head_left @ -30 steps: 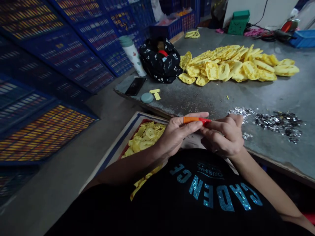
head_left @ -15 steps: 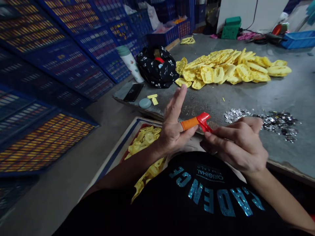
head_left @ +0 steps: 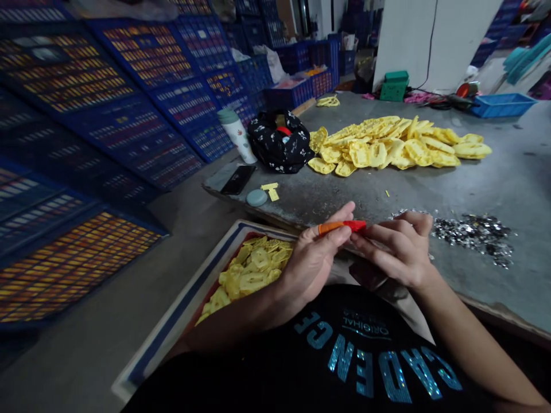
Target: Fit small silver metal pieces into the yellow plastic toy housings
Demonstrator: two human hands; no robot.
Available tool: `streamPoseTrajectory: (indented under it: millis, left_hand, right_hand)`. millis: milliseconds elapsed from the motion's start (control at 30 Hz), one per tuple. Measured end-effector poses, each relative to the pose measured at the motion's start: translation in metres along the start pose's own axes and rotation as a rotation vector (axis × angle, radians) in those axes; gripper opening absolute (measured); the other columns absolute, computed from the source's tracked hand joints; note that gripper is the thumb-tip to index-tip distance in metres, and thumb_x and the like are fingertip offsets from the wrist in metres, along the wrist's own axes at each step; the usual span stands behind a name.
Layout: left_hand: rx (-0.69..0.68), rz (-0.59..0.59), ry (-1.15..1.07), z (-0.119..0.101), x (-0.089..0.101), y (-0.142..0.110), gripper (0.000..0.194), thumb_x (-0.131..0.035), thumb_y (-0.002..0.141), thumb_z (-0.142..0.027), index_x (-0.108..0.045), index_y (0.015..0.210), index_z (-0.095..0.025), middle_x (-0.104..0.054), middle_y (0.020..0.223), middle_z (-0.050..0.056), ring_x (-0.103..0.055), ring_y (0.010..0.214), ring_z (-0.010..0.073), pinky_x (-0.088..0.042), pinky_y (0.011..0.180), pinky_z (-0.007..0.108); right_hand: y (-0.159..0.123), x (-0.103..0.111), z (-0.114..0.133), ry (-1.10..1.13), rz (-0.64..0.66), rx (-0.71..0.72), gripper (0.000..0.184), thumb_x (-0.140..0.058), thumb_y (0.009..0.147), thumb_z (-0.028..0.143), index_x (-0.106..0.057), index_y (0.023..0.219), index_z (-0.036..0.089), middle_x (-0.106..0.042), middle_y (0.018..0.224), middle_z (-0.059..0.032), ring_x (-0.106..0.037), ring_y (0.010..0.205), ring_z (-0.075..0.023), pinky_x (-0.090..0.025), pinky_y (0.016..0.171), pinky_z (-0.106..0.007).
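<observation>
An orange wrap (head_left: 330, 227) sits around the index finger of my left hand (head_left: 310, 261). Red tape (head_left: 355, 225) covers the tip of that same finger. The other left fingers are stretched out, and the thumb lies close along the wrapped finger. My right hand (head_left: 398, 246) pinches the red tape at the fingertip between thumb and forefinger, its remaining fingers curled. Both hands are over the near edge of the grey table (head_left: 297, 198). Beyond my right hand lies a scatter of small shiny metal pieces (head_left: 477, 235), partly hidden by it.
A heap of flat yellow pieces (head_left: 387, 146) lies across the table. At left are a black patterned bag (head_left: 279, 152), a tumbler (head_left: 239, 137), a phone (head_left: 238, 179) and a round lid-like disc (head_left: 257, 198). Below, a box (head_left: 172, 321) holds yellow pieces. Blue crates (head_left: 107, 120) are stacked left.
The red tape's loose end has been drawn down against the left fingertip. My left hand has turned, its raised fingers lowering, and both hands are closer together. The view has tilted up slightly.
</observation>
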State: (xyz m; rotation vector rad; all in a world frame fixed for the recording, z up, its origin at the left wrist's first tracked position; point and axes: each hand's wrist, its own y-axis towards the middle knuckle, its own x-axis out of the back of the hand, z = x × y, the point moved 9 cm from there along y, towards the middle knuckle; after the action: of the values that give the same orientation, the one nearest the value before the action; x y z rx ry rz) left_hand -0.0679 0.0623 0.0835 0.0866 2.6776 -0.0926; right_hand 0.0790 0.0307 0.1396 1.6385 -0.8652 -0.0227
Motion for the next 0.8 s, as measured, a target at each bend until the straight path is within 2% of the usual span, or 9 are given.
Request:
streamPoseTrajectory:
  millis: [100,167,267,333,433,533,633,700,800]
  left_hand:
    - [0.077,-0.082,-0.130,0.008,0.005,0.005,0.031,-0.101,0.074,-0.048,-0.092,0.098,-0.031,-0.081,0.147,0.005,-0.056,0.158,0.0373,-0.041,0.133,0.057]
    - [0.052,-0.104,-0.145,0.002,0.009,0.006,0.027,-0.100,0.076,-0.050,-0.091,0.094,-0.031,-0.079,0.150,0.003,-0.055,0.159,0.0355,-0.044,0.130,0.054]
    - [0.018,-0.093,-0.102,-0.006,0.011,0.005,0.022,-0.098,0.080,-0.049,-0.090,0.094,-0.033,-0.077,0.155,0.000,-0.054,0.160,0.0335,-0.043,0.129,0.054]
    - [-0.002,-0.081,-0.052,-0.009,0.010,0.003,0.021,-0.097,0.082,-0.047,-0.091,0.098,-0.034,-0.077,0.155,0.000,-0.054,0.160,0.0336,-0.040,0.132,0.055]
    - [-0.046,-0.062,-0.001,-0.011,0.007,0.001,0.022,-0.095,0.085,-0.045,-0.092,0.105,-0.035,-0.078,0.152,0.002,-0.055,0.160,0.0334,-0.036,0.136,0.056]
    - [-0.061,-0.032,0.013,-0.011,0.003,0.002,0.020,-0.094,0.087,-0.042,-0.093,0.106,-0.036,-0.081,0.147,0.001,-0.060,0.156,0.0315,-0.033,0.139,0.055]
    - [-0.030,-0.018,0.020,-0.007,0.003,0.002,0.013,-0.094,0.086,-0.041,-0.093,0.097,-0.035,-0.081,0.147,0.000,-0.061,0.156,0.0323,-0.034,0.139,0.056]
    - [0.022,-0.008,0.010,-0.003,0.003,0.002,0.013,-0.094,0.086,-0.042,-0.093,0.096,-0.033,-0.080,0.149,0.001,-0.061,0.155,0.0340,-0.039,0.136,0.058]
    - [0.093,0.022,-0.041,0.005,0.002,-0.001,0.015,-0.095,0.085,-0.041,-0.092,0.096,-0.032,-0.081,0.146,0.004,-0.067,0.147,0.0349,-0.048,0.127,0.058]
  right_hand:
    - [-0.009,-0.007,-0.001,0.055,0.022,-0.057,0.036,-0.076,0.102,0.019,-0.078,0.138,0.026,-0.086,0.126,-0.0058,-0.073,0.100,-0.0234,-0.048,0.089,-0.045]
    - [-0.016,-0.009,-0.006,0.147,0.024,-0.204,0.044,-0.076,0.102,0.016,-0.075,0.144,0.027,-0.085,0.127,-0.0071,-0.074,0.100,-0.0234,-0.050,0.090,-0.046]
    - [-0.028,-0.013,-0.026,0.488,-0.055,-0.559,0.032,-0.080,0.101,0.017,-0.080,0.130,0.029,-0.083,0.111,-0.0034,-0.074,0.094,-0.0197,-0.054,0.088,-0.041]
    - [-0.034,-0.027,-0.036,0.773,-0.068,-0.772,0.023,-0.085,0.099,0.027,-0.081,0.122,0.028,-0.080,0.102,-0.0012,-0.074,0.091,-0.0182,-0.056,0.081,-0.036]
    - [-0.031,-0.044,-0.042,1.033,-0.055,-0.913,0.024,-0.091,0.095,0.038,-0.083,0.115,0.027,-0.079,0.094,0.0007,-0.073,0.083,-0.0166,-0.057,0.074,-0.032]
    - [-0.026,-0.048,-0.047,1.066,-0.060,-0.950,0.017,-0.090,0.095,0.037,-0.083,0.103,0.025,-0.078,0.087,0.0014,-0.071,0.077,-0.0151,-0.056,0.072,-0.031]
    - [-0.022,-0.045,-0.049,0.989,-0.037,-0.905,0.008,-0.085,0.099,0.031,-0.081,0.097,0.024,-0.078,0.086,0.0016,-0.071,0.077,-0.0151,-0.053,0.072,-0.031]
    - [-0.016,-0.037,-0.049,0.865,-0.021,-0.816,0.007,-0.082,0.100,0.026,-0.078,0.094,0.025,-0.078,0.086,0.0020,-0.071,0.078,-0.0160,-0.051,0.074,-0.034]
    - [-0.006,-0.021,-0.043,0.568,-0.008,-0.608,0.008,-0.079,0.103,0.022,-0.075,0.097,0.025,-0.079,0.088,0.0011,-0.071,0.080,-0.0180,-0.048,0.080,-0.039]
